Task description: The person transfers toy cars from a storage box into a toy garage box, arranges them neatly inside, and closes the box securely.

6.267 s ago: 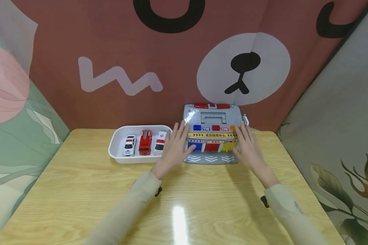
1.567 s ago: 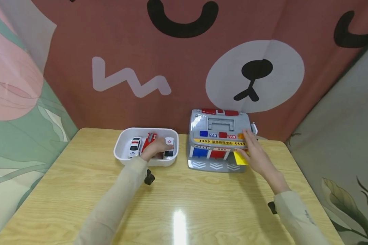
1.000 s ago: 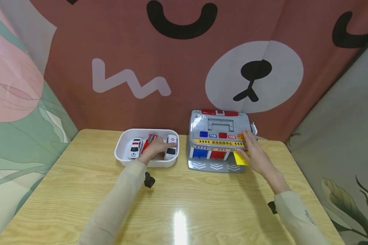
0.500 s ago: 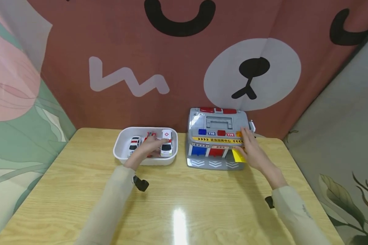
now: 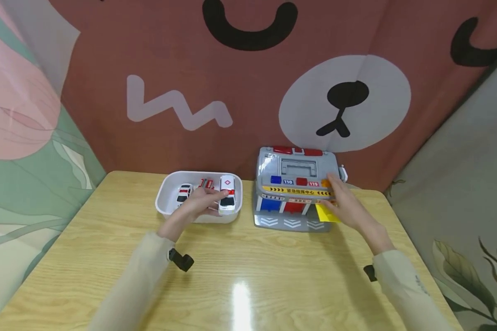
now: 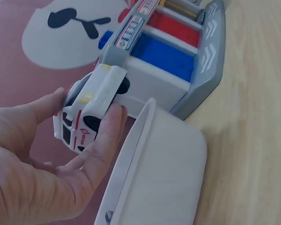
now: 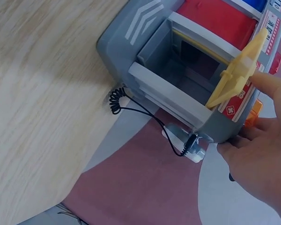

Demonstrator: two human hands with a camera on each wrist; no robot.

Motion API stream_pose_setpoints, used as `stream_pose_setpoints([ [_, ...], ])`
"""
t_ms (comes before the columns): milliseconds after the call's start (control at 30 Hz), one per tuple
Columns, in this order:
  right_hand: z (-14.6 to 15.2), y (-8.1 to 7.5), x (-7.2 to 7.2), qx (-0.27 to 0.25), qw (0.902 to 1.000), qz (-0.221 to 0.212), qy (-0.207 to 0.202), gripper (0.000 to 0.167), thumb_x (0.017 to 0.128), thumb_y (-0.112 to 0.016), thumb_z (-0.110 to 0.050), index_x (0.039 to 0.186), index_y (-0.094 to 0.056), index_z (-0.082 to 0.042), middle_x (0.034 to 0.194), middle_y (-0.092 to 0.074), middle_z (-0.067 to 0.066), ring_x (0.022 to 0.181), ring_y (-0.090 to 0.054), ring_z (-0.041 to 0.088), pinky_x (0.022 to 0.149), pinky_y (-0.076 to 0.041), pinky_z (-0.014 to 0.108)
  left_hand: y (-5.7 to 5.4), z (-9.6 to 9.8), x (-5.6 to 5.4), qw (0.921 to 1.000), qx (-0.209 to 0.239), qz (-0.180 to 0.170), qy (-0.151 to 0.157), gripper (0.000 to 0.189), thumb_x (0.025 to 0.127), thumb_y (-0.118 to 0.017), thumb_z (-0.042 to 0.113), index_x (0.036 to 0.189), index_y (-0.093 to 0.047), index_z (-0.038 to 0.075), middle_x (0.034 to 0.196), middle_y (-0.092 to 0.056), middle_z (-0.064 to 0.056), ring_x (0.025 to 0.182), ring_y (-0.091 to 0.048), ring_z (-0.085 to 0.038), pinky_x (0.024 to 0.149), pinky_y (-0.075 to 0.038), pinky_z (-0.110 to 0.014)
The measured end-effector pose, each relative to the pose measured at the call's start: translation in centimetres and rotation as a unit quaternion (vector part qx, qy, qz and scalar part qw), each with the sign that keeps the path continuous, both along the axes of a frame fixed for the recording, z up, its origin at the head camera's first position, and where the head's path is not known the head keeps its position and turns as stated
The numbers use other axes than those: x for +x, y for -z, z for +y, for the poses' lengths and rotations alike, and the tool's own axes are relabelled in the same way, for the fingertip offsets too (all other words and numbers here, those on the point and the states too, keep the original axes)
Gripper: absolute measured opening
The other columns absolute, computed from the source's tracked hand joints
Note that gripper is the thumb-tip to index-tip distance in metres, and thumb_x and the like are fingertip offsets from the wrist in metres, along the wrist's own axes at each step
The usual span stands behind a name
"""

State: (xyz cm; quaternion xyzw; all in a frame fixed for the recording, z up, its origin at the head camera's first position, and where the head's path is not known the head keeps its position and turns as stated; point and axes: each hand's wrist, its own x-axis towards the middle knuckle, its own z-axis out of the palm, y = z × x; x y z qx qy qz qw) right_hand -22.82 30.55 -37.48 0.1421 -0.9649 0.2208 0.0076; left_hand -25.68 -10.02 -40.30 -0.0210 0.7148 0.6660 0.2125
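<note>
The left hand is pinching a white toy ambulance between its thumb and fingers, left of the toy station, over the tray. The right hand is resting at the station's right front corner, fingers loosely extended by the roof edge, gripping nothing, while its thumb is touching the raised yellow door. The tray's rim is standing between the ambulance and the station. Farther left of the station, in the tray, a red vehicle is sitting partly hidden behind the left hand, beside a white car. The station's blue door and red door are hanging closed. A coiled black cord is trailing by the station's right side. Behind the station a bear-print curtain is hanging, and a wooden surface is carrying station and tray
</note>
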Motion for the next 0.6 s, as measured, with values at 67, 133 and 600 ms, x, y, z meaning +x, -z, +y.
stream_pose_setpoints([
  [67, 0.1, 0.0, 0.0, -0.004, 1.0000, -0.003, -0.006, 0.084, 0.093, -0.065, -0.017, 0.152, -0.009, 0.003, 0.157, -0.010, 0.026, 0.139, -0.018, 0.043, 0.109, -0.023, 0.058, 0.1, 0.2, 0.5, 1.0000, 0.007, 0.003, -0.001, 0.048, 0.093, -0.065, 0.020, 0.122, -0.049, -0.014, 0.096, -0.062, -0.015, 0.071, -0.064, -0.016, 0.065, -0.058, -0.032],
  [133, 0.2, -0.1, 0.0, -0.005, 0.9999, -0.006, -0.012, 0.084, 0.093, -0.065, -0.016, 0.152, -0.009, 0.004, 0.156, -0.011, 0.027, 0.137, -0.020, 0.044, 0.108, -0.025, 0.058, 0.1, 0.3, 1.0, 1.0000, 0.003, 0.001, 0.000, 0.049, 0.093, -0.065, 0.020, 0.124, -0.048, -0.014, 0.097, -0.062, -0.015, 0.073, -0.064, -0.017, 0.067, -0.058, -0.033],
  [600, 0.4, -0.3, -0.4, -0.009, 0.9998, -0.006, -0.017, 0.083, 0.091, -0.068, -0.015, 0.152, -0.013, 0.004, 0.152, -0.020, 0.028, 0.123, -0.037, 0.042, 0.100, -0.039, 0.056, 2.2, 0.6, 1.9, 0.9988, 0.003, 0.001, 0.048, 0.053, 0.088, -0.072, 0.020, 0.122, -0.049, -0.013, 0.106, -0.064, -0.020, 0.083, -0.066, -0.024, 0.075, -0.057, -0.039],
])
